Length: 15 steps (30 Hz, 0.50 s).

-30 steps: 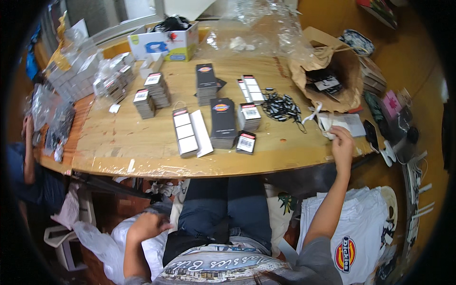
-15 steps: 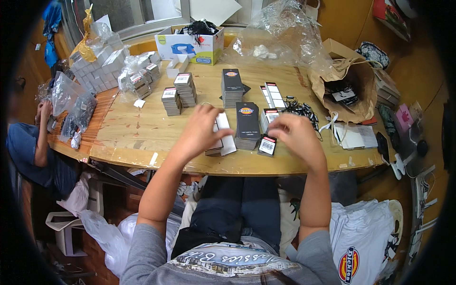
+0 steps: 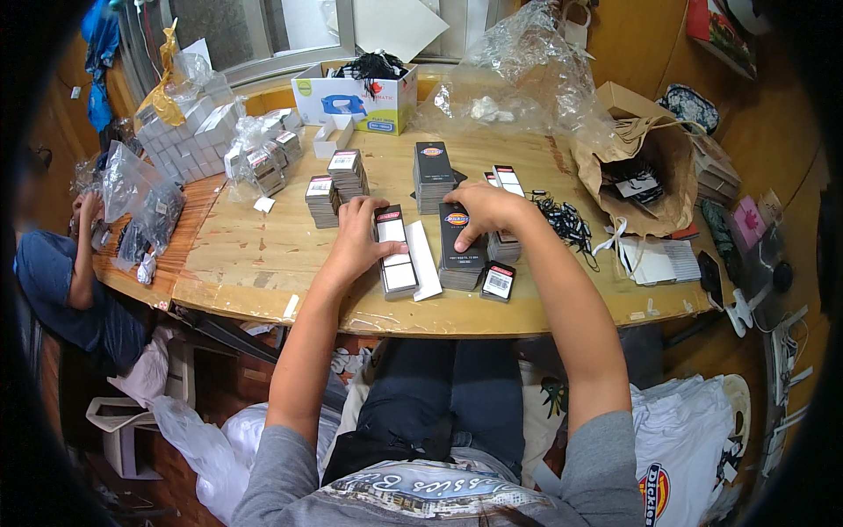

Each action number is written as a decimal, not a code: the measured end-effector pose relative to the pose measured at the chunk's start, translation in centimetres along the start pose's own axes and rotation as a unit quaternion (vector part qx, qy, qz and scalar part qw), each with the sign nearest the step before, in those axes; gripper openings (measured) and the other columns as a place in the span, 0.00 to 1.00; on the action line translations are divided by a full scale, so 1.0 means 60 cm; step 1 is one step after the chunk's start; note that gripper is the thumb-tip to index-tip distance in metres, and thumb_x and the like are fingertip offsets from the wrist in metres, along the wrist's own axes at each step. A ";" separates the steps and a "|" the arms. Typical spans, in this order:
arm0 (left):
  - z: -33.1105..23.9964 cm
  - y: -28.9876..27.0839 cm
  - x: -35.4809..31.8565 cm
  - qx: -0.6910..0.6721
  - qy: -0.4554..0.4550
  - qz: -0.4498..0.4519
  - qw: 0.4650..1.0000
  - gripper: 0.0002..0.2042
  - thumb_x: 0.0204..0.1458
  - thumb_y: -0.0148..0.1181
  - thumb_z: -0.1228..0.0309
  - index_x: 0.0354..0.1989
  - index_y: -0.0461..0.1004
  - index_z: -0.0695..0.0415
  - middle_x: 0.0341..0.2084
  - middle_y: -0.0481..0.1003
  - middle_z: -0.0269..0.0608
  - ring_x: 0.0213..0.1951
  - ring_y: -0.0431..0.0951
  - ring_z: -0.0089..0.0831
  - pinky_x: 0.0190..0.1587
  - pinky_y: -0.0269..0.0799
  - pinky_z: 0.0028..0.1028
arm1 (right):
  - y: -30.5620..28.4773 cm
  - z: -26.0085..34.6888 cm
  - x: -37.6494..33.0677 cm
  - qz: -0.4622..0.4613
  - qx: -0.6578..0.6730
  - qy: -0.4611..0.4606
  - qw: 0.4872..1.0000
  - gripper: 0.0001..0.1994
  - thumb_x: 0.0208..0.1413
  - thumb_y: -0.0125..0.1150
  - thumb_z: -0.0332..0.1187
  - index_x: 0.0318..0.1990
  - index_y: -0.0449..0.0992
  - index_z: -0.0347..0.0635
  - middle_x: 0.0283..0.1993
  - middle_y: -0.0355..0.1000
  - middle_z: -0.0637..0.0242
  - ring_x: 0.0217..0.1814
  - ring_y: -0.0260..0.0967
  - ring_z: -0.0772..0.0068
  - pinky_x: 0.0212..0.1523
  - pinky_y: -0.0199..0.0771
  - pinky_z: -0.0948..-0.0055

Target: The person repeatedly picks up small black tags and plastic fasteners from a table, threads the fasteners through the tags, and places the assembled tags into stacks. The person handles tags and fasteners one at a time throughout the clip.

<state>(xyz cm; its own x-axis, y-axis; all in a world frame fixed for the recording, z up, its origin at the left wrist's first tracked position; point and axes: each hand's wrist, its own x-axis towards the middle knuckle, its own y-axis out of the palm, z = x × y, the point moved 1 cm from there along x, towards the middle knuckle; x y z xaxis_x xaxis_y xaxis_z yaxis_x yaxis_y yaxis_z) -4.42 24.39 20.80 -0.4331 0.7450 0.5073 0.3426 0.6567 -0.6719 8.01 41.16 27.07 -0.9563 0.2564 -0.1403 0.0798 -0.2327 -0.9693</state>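
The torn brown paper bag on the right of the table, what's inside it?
Inside the brown paper bag, a few black tags with white labels show at the torn opening. Its crumpled walls hide anything deeper down, so the rest of the contents cannot be seen.

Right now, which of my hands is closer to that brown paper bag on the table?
Right. The right hand rests on the black card stack, partway toward the brown paper bag; the left hand lies farther away.

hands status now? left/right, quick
Left hand: open, fingers resting on the stack of white-faced tags.
Right hand: open, fingers spread on the stack of black tags; no grip visible.
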 end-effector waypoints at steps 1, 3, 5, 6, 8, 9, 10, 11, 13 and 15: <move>0.000 0.000 -0.001 0.001 0.007 -0.008 1.000 0.32 0.22 0.69 0.67 0.42 0.63 0.61 0.40 0.62 0.46 0.46 0.57 0.44 0.49 0.56 0.35 | -0.001 0.002 0.004 0.004 0.001 0.003 1.000 0.40 0.20 0.72 0.36 0.50 0.63 0.41 0.50 0.61 0.59 0.55 0.54 0.59 0.53 0.56 0.69; -0.004 -0.001 -0.005 0.000 0.021 -0.023 1.000 0.32 0.22 0.69 0.68 0.42 0.63 0.61 0.39 0.62 0.46 0.46 0.57 0.44 0.49 0.56 0.35 | -0.004 0.007 0.003 0.013 0.001 0.012 1.000 0.39 0.19 0.72 0.35 0.49 0.63 0.41 0.49 0.61 0.60 0.54 0.55 0.59 0.52 0.58 0.69; -0.005 0.001 -0.006 -0.017 0.021 -0.021 0.999 0.31 0.22 0.69 0.69 0.41 0.63 0.61 0.40 0.61 0.46 0.46 0.56 0.45 0.49 0.55 0.35 | -0.002 0.007 0.000 -0.002 0.009 0.018 1.000 0.39 0.19 0.72 0.35 0.48 0.64 0.41 0.48 0.62 0.60 0.53 0.55 0.59 0.51 0.58 0.68; -0.005 -0.001 -0.006 -0.024 0.021 -0.022 0.999 0.31 0.22 0.69 0.70 0.41 0.63 0.60 0.40 0.60 0.47 0.46 0.56 0.45 0.49 0.54 0.35 | -0.003 0.010 -0.002 -0.011 0.012 0.018 1.000 0.38 0.19 0.72 0.34 0.48 0.64 0.41 0.48 0.62 0.61 0.53 0.56 0.59 0.51 0.58 0.68; -0.005 -0.002 -0.006 0.025 0.048 -0.069 0.996 0.28 0.26 0.67 0.73 0.41 0.63 0.61 0.37 0.64 0.45 0.42 0.61 0.41 0.45 0.60 0.33 | -0.006 0.019 -0.008 -0.038 -0.002 0.020 0.999 0.38 0.19 0.72 0.36 0.48 0.64 0.42 0.48 0.63 0.62 0.52 0.56 0.59 0.50 0.59 0.66; -0.007 -0.002 -0.003 0.048 0.065 -0.093 0.992 0.26 0.28 0.66 0.75 0.40 0.63 0.61 0.35 0.66 0.45 0.40 0.64 0.39 0.43 0.62 0.32 | -0.010 0.020 -0.011 -0.054 -0.010 0.023 0.998 0.38 0.19 0.73 0.36 0.48 0.64 0.42 0.47 0.63 0.62 0.52 0.56 0.59 0.49 0.59 0.64; -0.009 -0.003 -0.001 -0.043 0.011 -0.100 0.994 0.24 0.30 0.64 0.77 0.40 0.63 0.61 0.33 0.68 0.43 0.37 0.66 0.36 0.39 0.64 0.29 | -0.011 0.017 -0.013 -0.090 0.009 0.007 0.996 0.35 0.22 0.71 0.34 0.47 0.65 0.42 0.45 0.64 0.62 0.49 0.59 0.60 0.45 0.62 0.66; -0.012 -0.003 0.002 -0.135 -0.043 -0.106 0.984 0.22 0.32 0.63 0.79 0.40 0.63 0.62 0.30 0.70 0.42 0.33 0.69 0.33 0.35 0.66 0.27 | -0.010 0.009 -0.012 -0.126 0.028 -0.009 0.992 0.32 0.25 0.70 0.33 0.45 0.66 0.41 0.43 0.66 0.62 0.45 0.62 0.62 0.41 0.65 0.67; -0.032 -0.012 0.009 -0.289 -0.050 -0.184 0.938 0.15 0.39 0.55 0.85 0.38 0.64 0.63 0.21 0.74 0.38 0.23 0.71 0.21 0.24 0.66 0.17 | -0.031 0.023 -0.024 -0.162 0.151 -0.011 0.975 0.24 0.31 0.66 0.28 0.42 0.69 0.39 0.38 0.68 0.63 0.37 0.66 0.68 0.33 0.67 0.72; -0.065 -0.035 -0.002 -0.402 -0.119 -0.183 0.889 0.12 0.40 0.56 0.83 0.36 0.66 0.65 0.24 0.73 0.39 0.25 0.71 0.19 0.26 0.66 0.16 | -0.059 0.044 -0.053 -0.148 0.351 0.016 0.924 0.16 0.35 0.60 0.23 0.38 0.72 0.38 0.32 0.69 0.64 0.29 0.67 0.76 0.24 0.67 0.80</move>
<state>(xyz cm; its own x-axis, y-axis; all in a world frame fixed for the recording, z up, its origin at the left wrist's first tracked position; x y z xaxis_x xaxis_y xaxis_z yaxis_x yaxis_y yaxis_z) -1.86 23.36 24.27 -0.7698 0.4810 0.4195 0.5863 0.7927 0.1670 10.03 38.66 31.49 -0.8969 0.4323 0.0935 -0.3979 -0.6966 -0.5971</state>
